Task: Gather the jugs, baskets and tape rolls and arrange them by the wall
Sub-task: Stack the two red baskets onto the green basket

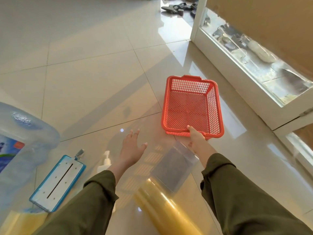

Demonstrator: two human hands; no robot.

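An orange mesh basket (191, 106) is held just above the tiled floor, right of centre. My right hand (196, 138) grips its near rim, thumb over the edge. My left hand (133, 146) hovers with fingers spread over the floor, left of the basket, holding nothing. A large blue water jug (20, 141) lies at the left edge. A yellow tape roll (162, 206) lies at the bottom centre between my arms, and another yellow roll (20, 221) shows at the bottom left corner.
A blue-framed flat mop head (57, 182) lies beside the jug. A white pump bottle (105, 162) stands behind my left forearm. A clear plastic box (176, 168) rests against the tape roll. A white-framed glass wall (245, 53) runs along the right. Dark shoes (179, 7) lie far back.
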